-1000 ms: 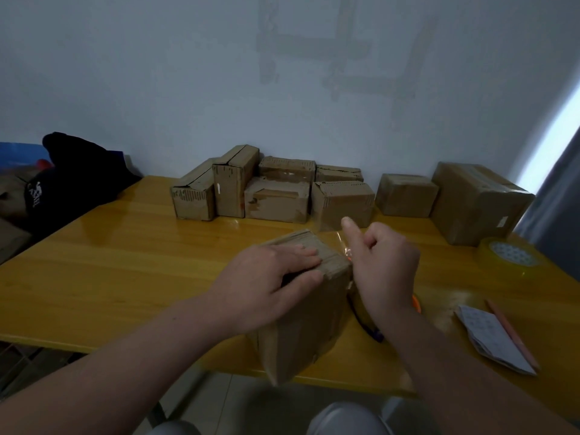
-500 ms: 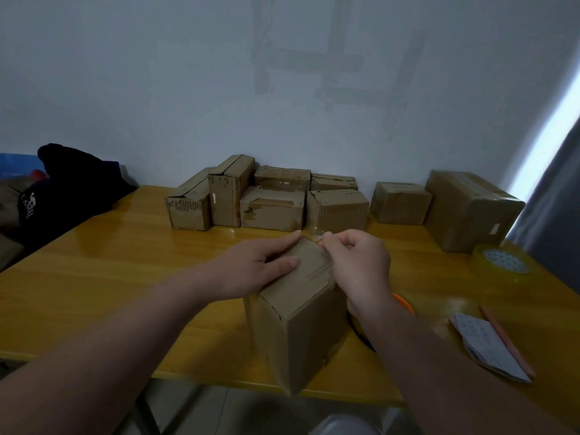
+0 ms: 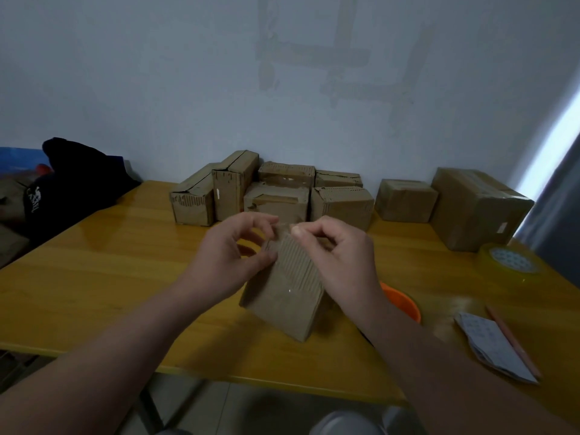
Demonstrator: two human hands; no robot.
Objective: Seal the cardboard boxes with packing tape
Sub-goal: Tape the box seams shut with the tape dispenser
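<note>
Head view:

- The box (image 3: pixel 282 287) stood on the table (image 3: pixel 94 277) near its front edge, tipped back so one ribbed face turned up toward the person. This probably brought its top edge within reach of both hands.
- The left hand (image 3: pixel 232 255) had its fingers curled. The thumb lay against the box's left side and the fingertips bent over the top corner, a grip that seemed meant to steady the tilted box.
- The right hand (image 3: pixel 332 252) was closed narrow, thumb and forefinger pinched together at the top edge. I judged it was pressing down an end of tape, but no clear strip could be made out.
- An orange tape holder (image 3: pixel 405 302) lay just behind the right wrist, and a clear tape roll (image 3: pixel 508 265) sat far to the right. Both were likely kept near for the next strip.
- A cluster of boxes (image 3: pixel 273 196) lined the wall, with two more boxes (image 3: pixel 405 202) to its right, clear of the working space.
- Folded papers (image 3: pixel 492 346) with a pencil (image 3: pixel 511 337) lay at the right, and a dark bag (image 3: pixel 72 186) at the left.
</note>
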